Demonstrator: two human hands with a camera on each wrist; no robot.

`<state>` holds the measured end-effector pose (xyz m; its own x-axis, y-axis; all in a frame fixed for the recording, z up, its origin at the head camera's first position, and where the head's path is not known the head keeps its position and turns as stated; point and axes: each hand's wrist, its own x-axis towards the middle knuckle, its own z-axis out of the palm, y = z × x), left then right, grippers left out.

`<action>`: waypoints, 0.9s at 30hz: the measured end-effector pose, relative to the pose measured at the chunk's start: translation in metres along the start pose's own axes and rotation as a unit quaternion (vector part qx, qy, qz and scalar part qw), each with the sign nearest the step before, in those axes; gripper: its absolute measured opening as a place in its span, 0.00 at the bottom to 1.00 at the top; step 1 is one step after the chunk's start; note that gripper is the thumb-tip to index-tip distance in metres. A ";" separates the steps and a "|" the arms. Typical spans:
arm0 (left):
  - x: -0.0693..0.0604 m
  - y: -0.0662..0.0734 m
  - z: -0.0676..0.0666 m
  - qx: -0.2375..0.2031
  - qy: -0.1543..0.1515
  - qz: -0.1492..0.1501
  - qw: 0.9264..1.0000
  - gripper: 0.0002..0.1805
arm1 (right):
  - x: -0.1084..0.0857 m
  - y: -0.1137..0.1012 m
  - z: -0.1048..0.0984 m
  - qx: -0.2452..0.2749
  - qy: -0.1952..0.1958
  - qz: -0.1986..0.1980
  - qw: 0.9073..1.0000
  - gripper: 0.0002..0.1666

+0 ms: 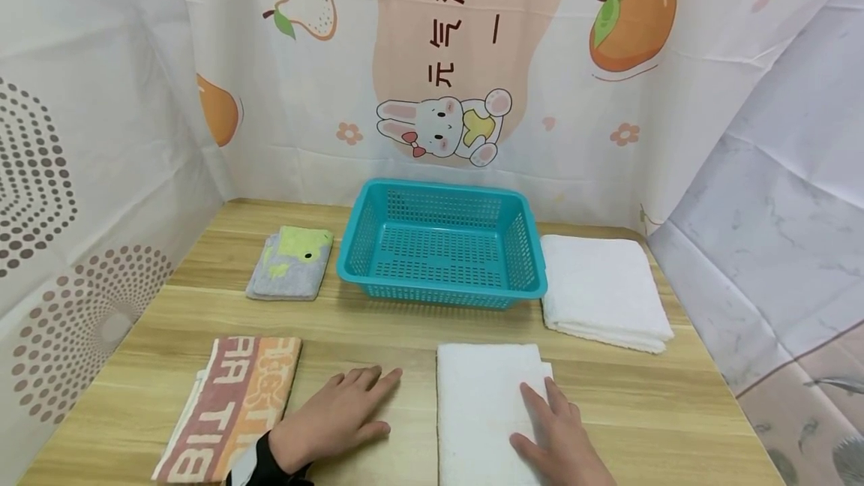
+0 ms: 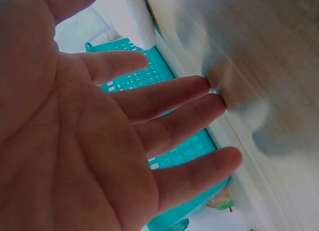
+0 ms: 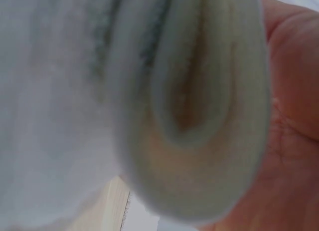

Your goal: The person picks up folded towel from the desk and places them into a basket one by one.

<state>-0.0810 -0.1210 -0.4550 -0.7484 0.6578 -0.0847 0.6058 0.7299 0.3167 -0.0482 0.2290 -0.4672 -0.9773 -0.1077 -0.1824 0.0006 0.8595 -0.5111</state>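
Note:
My right hand [image 1: 563,433] rests on the right side of a folded white towel [image 1: 479,411] near the front of the table, its fingers spread and fairly straight. In the right wrist view, the towel's rolled fold [image 3: 194,191] fills much of the picture, with the palm [image 3: 294,126] behind it. My left hand [image 1: 340,415] holds nothing. Its relaxed fingers [image 2: 184,118] reach down to the bare wood, with fingertips at the surface. It lies between the white towel and a folded pink and orange lettered towel [image 1: 229,407].
A teal perforated basket [image 1: 442,293] stands behind the hands with nothing in it. Left of it lies a small folded grey and green towel [image 1: 290,265]. Another folded white towel [image 1: 604,287] sits at its right. Printed curtains [image 1: 304,111] enclose the wooden table [image 1: 378,328].

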 end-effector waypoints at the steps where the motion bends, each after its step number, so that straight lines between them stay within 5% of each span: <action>1: 0.000 0.000 0.000 -0.006 -0.006 -0.004 1.000 0.36 | 0.000 0.000 0.000 0.002 0.001 -0.003 1.000 0.43; 8: 0.001 0.002 0.001 -0.013 -0.021 -0.017 1.000 0.37 | 0.001 -0.004 -0.001 0.001 -0.003 -0.003 1.000 0.43; 27: 0.004 0.001 0.006 0.024 -0.005 0.001 1.000 0.25 | 0.006 -0.011 0.002 -0.012 -0.026 0.027 0.999 0.44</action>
<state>-0.0823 -0.1167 -0.4607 -0.7451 0.6603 -0.0940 0.6188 0.7370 0.2719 -0.0535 0.2181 -0.4640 -0.9636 -0.0857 -0.2534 0.0480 0.8766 -0.4788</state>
